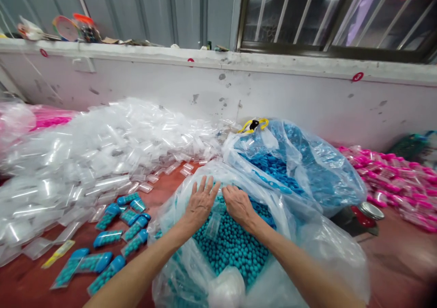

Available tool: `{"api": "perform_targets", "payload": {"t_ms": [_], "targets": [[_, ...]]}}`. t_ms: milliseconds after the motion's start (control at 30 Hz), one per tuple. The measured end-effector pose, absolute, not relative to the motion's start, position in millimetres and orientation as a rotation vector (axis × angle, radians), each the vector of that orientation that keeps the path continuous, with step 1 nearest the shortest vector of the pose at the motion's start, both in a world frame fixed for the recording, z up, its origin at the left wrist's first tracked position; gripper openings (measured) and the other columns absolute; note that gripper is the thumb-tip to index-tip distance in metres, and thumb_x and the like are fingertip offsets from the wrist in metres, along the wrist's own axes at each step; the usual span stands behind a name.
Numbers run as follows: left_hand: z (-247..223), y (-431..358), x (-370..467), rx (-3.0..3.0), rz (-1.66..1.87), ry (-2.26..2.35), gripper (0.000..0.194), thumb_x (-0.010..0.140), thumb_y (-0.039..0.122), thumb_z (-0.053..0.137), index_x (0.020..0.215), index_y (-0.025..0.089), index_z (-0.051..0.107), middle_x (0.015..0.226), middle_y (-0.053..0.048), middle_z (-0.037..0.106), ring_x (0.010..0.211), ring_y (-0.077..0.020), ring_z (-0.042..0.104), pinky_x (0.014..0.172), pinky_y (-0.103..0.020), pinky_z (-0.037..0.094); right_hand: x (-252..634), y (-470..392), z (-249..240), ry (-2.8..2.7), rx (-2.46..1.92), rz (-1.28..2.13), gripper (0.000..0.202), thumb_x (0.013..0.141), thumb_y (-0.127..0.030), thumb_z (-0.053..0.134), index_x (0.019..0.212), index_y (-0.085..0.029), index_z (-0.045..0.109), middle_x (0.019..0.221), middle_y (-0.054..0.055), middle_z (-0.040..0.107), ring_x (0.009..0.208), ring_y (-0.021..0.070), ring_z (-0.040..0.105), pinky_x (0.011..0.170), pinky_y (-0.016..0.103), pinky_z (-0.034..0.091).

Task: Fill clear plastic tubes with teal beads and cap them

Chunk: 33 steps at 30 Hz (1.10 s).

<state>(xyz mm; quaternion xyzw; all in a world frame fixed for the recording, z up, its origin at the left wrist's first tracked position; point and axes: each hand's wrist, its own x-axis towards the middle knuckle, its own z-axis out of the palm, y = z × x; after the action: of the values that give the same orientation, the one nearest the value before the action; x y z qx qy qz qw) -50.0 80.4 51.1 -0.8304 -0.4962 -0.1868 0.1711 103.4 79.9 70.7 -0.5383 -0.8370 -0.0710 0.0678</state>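
A large clear plastic bag (191, 271) full of small teal beads (235, 253) lies open in front of me. My left hand (201, 203) rests at the far left of its opening, palm down, with fingers stretched and apart. Close beside it, my right hand (239, 203) is over the beads with its fingers curled together; whatever they hold is hidden. A clear, flat plastic tube (214, 224) lies on the beads between my wrists. To the left are several clear containers filled with teal beads and closed by blue caps (109, 217).
Clear empty containers (102, 148) form a big heap on the left of the red table (403, 262). Behind the beads sits a bag of blue caps (273, 162). Pink-capped containers (403, 180), a metal-lidded jar (371, 211) and a yellow strip (58, 254) also lie around.
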Motion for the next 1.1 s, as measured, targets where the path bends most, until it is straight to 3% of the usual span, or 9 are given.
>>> {"api": "perform_targets", "payload": {"t_ms": [67, 167, 333, 467, 567, 733, 900, 1000, 1100], "targets": [[50.7, 81.2, -46.6, -2.405, -0.47, -1.364, 0.053, 0.079, 0.007, 0.037, 0.131, 0.018, 0.029, 0.12, -0.014, 0.05, 0.116, -0.0292, 0.041, 0.092, -0.05, 0.032, 107.2, 65.9, 76.1, -2.498, -1.574, -0.121, 0.016, 0.086, -0.016, 0.036, 0.091, -0.018, 0.051, 0.09, 0.005, 0.058, 0.086, 0.0176, 0.053, 0.07, 0.025, 0.039], [45.9, 78.6, -43.4, -2.601, -0.383, -1.368, 0.054, 0.079, 0.007, 0.035, 0.132, 0.015, 0.026, 0.092, -0.009, 0.061, 0.087, -0.0219, 0.057, 0.078, -0.038, 0.043, 112.2, 55.2, 83.9, -2.485, -1.603, 0.094, 0.016, 0.086, -0.022, 0.038, 0.095, -0.018, 0.052, 0.092, 0.004, 0.059, 0.087, 0.0154, 0.055, 0.071, 0.023, 0.038], [44.5, 65.2, -39.2, -2.85, -0.369, -1.288, 0.058, 0.079, 0.009, 0.036, 0.134, 0.015, 0.018, 0.1, -0.009, 0.059, 0.089, -0.0199, 0.056, 0.076, -0.032, 0.043, 116.3, 59.1, 84.3, -2.68, -1.523, 0.422, 0.018, 0.083, -0.026, 0.046, 0.085, -0.014, 0.059, 0.085, 0.009, 0.066, 0.081, 0.02, 0.06, 0.064, 0.025, 0.039], [57.1, 55.0, -34.4, -2.81, -0.128, -1.361, 0.043, 0.082, 0.007, 0.028, 0.123, 0.014, 0.037, 0.089, -0.01, 0.06, 0.081, -0.0219, 0.057, 0.072, -0.035, 0.041, 117.1, 57.0, 70.3, -2.669, -1.468, 0.446, 0.016, 0.083, -0.017, 0.044, 0.087, -0.013, 0.059, 0.088, 0.01, 0.066, 0.082, 0.0185, 0.06, 0.065, 0.024, 0.038], [62.6, 56.7, -33.7, -2.871, -0.039, -1.347, 0.03, 0.081, 0.011, 0.034, 0.106, 0.016, 0.05, 0.082, -0.008, 0.06, 0.078, -0.0229, 0.057, 0.071, -0.034, 0.041, 122.6, 54.1, 65.8, -2.657, -1.395, 0.509, 0.014, 0.084, -0.019, 0.045, 0.089, -0.013, 0.057, 0.087, 0.007, 0.066, 0.081, 0.0162, 0.059, 0.065, 0.023, 0.038], [64.4, 71.9, -50.7, -2.764, 0.021, -1.465, 0.043, 0.081, 0.009, 0.035, 0.122, 0.017, 0.042, 0.09, -0.009, 0.061, 0.083, -0.0219, 0.058, 0.074, -0.033, 0.041, 140.8, 61.0, 73.6, -2.677, -1.619, 0.277, 0.016, 0.087, -0.019, 0.04, 0.086, -0.015, 0.056, 0.08, 0.006, 0.062, 0.072, 0.0169, 0.057, 0.059, 0.024, 0.036], [59.2, 60.9, -78.9, -2.6, -0.082, -1.485, 0.054, 0.08, 0.003, 0.03, 0.132, 0.018, 0.029, 0.116, -0.012, 0.053, 0.108, -0.0232, 0.049, 0.092, -0.039, 0.035, 131.4, 58.9, 76.7, -2.536, -1.806, -0.07, 0.027, 0.085, -0.016, 0.043, 0.112, -0.016, 0.047, 0.104, 0.012, 0.054, 0.082, 0.021, 0.054, 0.061, 0.028, 0.038], [43.4, 37.9, -95.2, -2.696, -0.08, -1.31, 0.056, 0.079, 0.004, 0.033, 0.133, 0.018, 0.029, 0.128, -0.01, 0.046, 0.124, -0.023, 0.034, 0.102, -0.041, 0.024, 105.9, 43.6, 66.3, -2.664, -1.514, -0.077, 0.021, 0.086, -0.013, 0.039, 0.1, -0.017, 0.054, 0.098, 0.01, 0.056, 0.085, 0.0221, 0.051, 0.067, 0.032, 0.04], [30.3, 18.5, -111.0, -2.749, 0.015, -1.268, 0.06, 0.078, 0.008, 0.038, 0.135, 0.024, 0.024, 0.134, -0.009, 0.04, 0.125, -0.0248, 0.032, 0.099, -0.042, 0.029, 81.4, 28.8, 46.3, -2.807, -1.227, -0.006, 0.02, 0.086, -0.012, 0.038, 0.087, -0.017, 0.057, 0.093, 0.009, 0.057, 0.088, 0.0227, 0.048, 0.072, 0.036, 0.04]]}}
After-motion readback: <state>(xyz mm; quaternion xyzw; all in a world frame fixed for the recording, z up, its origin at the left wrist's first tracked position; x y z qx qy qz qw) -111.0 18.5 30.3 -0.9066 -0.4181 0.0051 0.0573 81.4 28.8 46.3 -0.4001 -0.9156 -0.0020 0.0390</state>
